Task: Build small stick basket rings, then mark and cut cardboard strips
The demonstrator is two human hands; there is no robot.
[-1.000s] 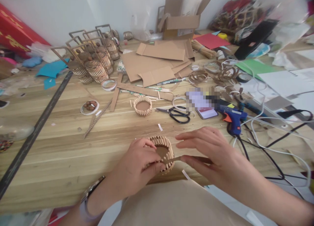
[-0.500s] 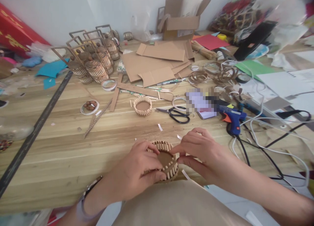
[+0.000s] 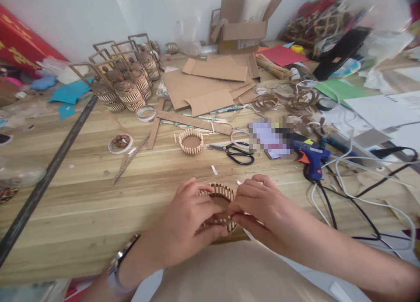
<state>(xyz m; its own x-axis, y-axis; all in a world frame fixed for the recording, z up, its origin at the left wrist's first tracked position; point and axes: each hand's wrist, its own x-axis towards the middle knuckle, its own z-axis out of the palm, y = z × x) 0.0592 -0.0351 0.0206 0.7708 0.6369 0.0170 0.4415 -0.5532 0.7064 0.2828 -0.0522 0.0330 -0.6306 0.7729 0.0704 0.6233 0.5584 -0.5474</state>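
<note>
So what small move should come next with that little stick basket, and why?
Probably press that spot firmly and hold: the left hand and right hand both pinch the near rim of the stick basket, fingertips meeting at one place, as if seating a piece.

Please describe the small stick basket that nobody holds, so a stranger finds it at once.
On the wooden table, find the black scissors. Just left of them sits a small stick basket, open-topped and handleless, unlike the framed ones behind.

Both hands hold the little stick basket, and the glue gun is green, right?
No: the glue gun is blue, not green, as the head view shows. The left hand and right hand do hold the little stick basket.
</note>
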